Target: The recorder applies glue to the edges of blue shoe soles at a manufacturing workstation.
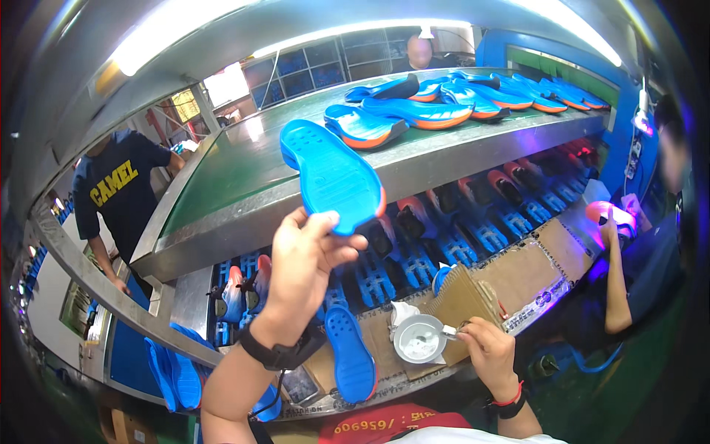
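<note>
A blue shoe sole with an orange edge is raised in front of me, its inner face toward me. My left hand is closed on its lower end, the thumb on the inside. Lower right, my right hand pinches a small, thin tool with a pale tip, perhaps a brush, at the rim of a pale bowl. White stuff lies in the bowl. Between my arms, a second blue sole lies on the cardboard-covered bench, apart from both hands.
A green conveyor belt with a metal edge runs ahead, bearing several soles. Below it stand several shoes on blue racks. A cardboard piece stands behind the bowl. One person is at left, another's arm at right.
</note>
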Available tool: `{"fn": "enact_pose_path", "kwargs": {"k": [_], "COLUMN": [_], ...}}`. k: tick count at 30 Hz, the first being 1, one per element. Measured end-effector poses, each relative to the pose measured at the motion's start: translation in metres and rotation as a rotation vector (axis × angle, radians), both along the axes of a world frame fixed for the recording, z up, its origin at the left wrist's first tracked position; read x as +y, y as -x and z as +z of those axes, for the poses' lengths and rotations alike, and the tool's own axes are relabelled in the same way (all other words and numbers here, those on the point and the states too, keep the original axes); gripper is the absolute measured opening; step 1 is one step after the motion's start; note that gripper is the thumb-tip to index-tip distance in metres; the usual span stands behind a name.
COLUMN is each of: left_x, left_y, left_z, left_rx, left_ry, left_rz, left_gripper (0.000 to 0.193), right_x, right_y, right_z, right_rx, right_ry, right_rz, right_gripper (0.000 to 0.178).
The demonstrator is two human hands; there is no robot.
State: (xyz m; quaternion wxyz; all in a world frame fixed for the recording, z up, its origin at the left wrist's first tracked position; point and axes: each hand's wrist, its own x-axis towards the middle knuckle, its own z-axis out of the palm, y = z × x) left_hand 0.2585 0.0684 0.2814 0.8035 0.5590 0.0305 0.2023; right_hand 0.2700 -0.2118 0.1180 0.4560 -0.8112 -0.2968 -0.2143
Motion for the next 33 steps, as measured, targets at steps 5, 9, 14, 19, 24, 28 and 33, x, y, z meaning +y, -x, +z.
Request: {"fn": "enact_pose_path", "kwargs": {"k": [5, 9, 14, 19, 24, 28, 33], "left_x": [0.03, 0.098, 0.096, 0.021, 0.006, 0.007, -0.009], "left_y": [-0.042, -0.083, -0.076, -0.026, -0.012, -0.029, -0.062], "left_z": [0.023, 0.038, 0.041, 0.011, -0.011, -0.02, -0.007], "left_rx": [-0.017, -0.068, -0.184, -0.142, -0.197, -0.302, -0.378], "left_ry": [0.082, 0.222, 0.199, -0.361, -0.514, -0.828, -1.367], "left_rz": [0.076, -0.077, 0.105, 0.334, 0.265, 0.301, 0.373], "left_gripper": [0.016, 0.016, 0.027, 0.062, 0.052, 0.044, 0.041], "right_x": [-0.004, -0.002, -0.003, 0.002, 0.014, 0.017, 0.003], "right_y": [0.0, 0.001, 0.001, 0.0, 0.0, 0.002, -0.002], "right_z": [-0.004, -0.007, -0.01, -0.013, -0.009, -0.004, -0.005], "right_rx": [-0.015, -0.004, -0.025, -0.039, -0.06, -0.046, -0.056], "right_ry": [0.01, 0.006, 0.022, 0.031, 0.051, 0.051, 0.065], "right_rz": [-0.013, 0.002, 0.014, 0.019, 0.031, 0.044, -0.002], "right_gripper": [0.013, 0.013, 0.013, 0.013, 0.013, 0.012, 0.011]}}
